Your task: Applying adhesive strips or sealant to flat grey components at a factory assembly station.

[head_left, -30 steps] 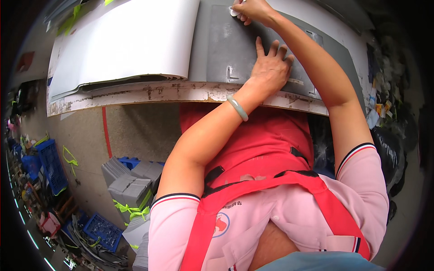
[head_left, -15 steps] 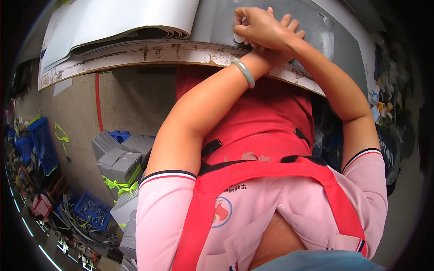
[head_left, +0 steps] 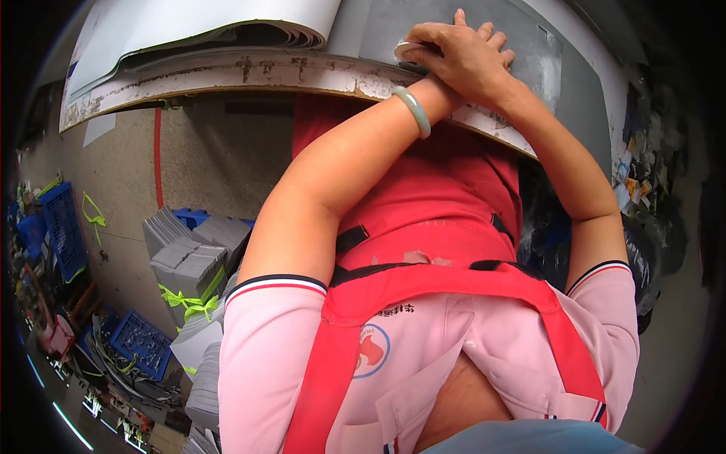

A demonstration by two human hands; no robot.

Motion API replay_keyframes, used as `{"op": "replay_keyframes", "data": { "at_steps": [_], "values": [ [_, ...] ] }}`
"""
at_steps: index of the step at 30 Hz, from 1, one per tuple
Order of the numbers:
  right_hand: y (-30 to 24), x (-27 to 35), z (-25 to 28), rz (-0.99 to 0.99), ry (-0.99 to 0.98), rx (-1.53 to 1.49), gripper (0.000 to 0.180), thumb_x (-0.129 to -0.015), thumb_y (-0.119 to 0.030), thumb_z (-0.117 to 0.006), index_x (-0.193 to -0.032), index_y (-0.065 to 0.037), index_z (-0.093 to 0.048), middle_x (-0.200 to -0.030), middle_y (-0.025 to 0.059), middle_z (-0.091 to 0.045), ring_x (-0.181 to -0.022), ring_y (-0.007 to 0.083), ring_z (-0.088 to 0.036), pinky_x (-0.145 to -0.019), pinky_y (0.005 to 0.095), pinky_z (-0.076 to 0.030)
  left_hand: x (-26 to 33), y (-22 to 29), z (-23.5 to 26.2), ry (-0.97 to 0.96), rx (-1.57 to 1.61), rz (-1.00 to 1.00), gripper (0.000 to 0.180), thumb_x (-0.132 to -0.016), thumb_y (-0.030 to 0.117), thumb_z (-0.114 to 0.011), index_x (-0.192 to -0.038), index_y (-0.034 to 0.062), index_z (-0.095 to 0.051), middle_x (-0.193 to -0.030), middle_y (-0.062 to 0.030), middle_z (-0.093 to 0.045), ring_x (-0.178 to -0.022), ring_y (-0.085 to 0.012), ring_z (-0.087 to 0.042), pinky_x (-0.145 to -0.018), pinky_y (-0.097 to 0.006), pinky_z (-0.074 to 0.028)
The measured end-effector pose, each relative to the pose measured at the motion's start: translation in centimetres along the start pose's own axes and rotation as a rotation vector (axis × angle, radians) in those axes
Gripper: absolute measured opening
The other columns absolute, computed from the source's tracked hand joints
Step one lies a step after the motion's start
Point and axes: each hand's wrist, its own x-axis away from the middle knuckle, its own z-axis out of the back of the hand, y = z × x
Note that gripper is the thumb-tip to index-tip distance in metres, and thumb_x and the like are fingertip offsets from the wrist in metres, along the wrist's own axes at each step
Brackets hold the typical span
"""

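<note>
My forearms cross over the grey sheet [head_left: 378,30] on the worktable. My left hand [head_left: 495,39], its wrist in a pale green bangle [head_left: 413,112], lies mostly hidden under the right. Its fingertips show beyond, stretched out and apart over the sheet. Above it, my right hand [head_left: 463,64] is bent to the left, thumb and forefinger closed on a small white piece with a rounded edge [head_left: 402,50]. The rest of that piece is hidden by the fingers, so its kind cannot be told. A whitish smear marks the sheet right of the hands.
A thick stack of white sheets with curled edges [head_left: 219,19] lies at the table's left. The worn table edge [head_left: 257,72] runs before me. Below left stand bundled grey pieces [head_left: 185,261] with green ties and blue crates [head_left: 64,227]. Dark plastic bags [head_left: 643,250] are at the right.
My right hand has shifted slightly right and nearer, its thumb and forefinger straighter, with the white piece now showing at their tips. The left fingertips remain spread.
</note>
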Motion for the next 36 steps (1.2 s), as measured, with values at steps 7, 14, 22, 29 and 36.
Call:
{"op": "replay_keyframes", "data": {
  "at_steps": [7,14,22,29,36],
  "values": [
    [-1.4,-0.5,0.1,-0.147,-0.107,0.387,0.019,-0.096,-0.026,-0.064,-0.101,-0.009,-0.072,-0.096,0.0108,-0.074,-0.089,0.0365,-0.068,-0.088,0.0447,-0.05,-0.6,0.5,-2.5,0.093,0.464,-0.112,0.038,-0.096,0.033,-0.055,-0.128,0.0132,-0.063,-0.136,-0.0156,-0.058,-0.132,-0.0329,-0.051,-0.11,-0.067,-0.031],
    [5.8,3.4,4.8,-0.308,0.298,-0.404,0.027,-0.098,-0.027,-0.07,-0.107,-0.002,-0.072,-0.09,0.0027,-0.071,-0.084,0.0095,-0.061,-0.077,0.0249,-0.049,-0.9,-0.2,-6.4,0.229,0.664,-0.052,0.039,-0.097,0.033,-0.057,-0.126,0.0082,-0.066,-0.136,-0.0139,-0.057,-0.137,-0.034,-0.046,-0.114,-0.073,-0.025],
    [32.4,15.2,6.8,-0.735,0.53,-0.153,0.045,-0.101,-0.039,-0.066,-0.114,0.003,-0.068,-0.101,0.0034,-0.066,-0.093,0.012,-0.06,-0.087,0.0273,-0.047,-2.0,1.2,-7.2,0.238,0.702,-0.073,0.033,-0.094,0.034,-0.057,-0.107,0.0091,-0.074,-0.124,-0.0161,-0.063,-0.137,-0.0382,-0.047,-0.112,-0.082,-0.015],
    [35.7,18.0,9.7,-0.725,0.403,-0.87,0.052,-0.103,-0.036,-0.063,-0.143,-0.002,-0.055,-0.144,0.0079,-0.054,-0.135,0.0197,-0.05,-0.112,0.0332,-0.04,-2.2,1.9,-8.1,0.222,0.756,-0.077,0.031,-0.092,0.033,-0.058,-0.107,0.0121,-0.074,-0.122,-0.014,-0.064,-0.13,-0.0358,-0.052,-0.116,-0.078,-0.014],
    [25.2,12.9,6.7,-0.554,0.451,-0.867,0.057,-0.106,-0.039,-0.057,-0.147,-0.001,-0.049,-0.146,0.009,-0.052,-0.134,0.0215,-0.048,-0.118,0.0347,-0.031,-1.9,0.8,-5.5,0.634,0.95,-0.073,0.018,-0.087,0.02,-0.063,-0.102,0.0164,-0.072,-0.108,-0.005,-0.066,-0.111,-0.0253,-0.061,-0.102,-0.052,-0.042]
  ]
}}
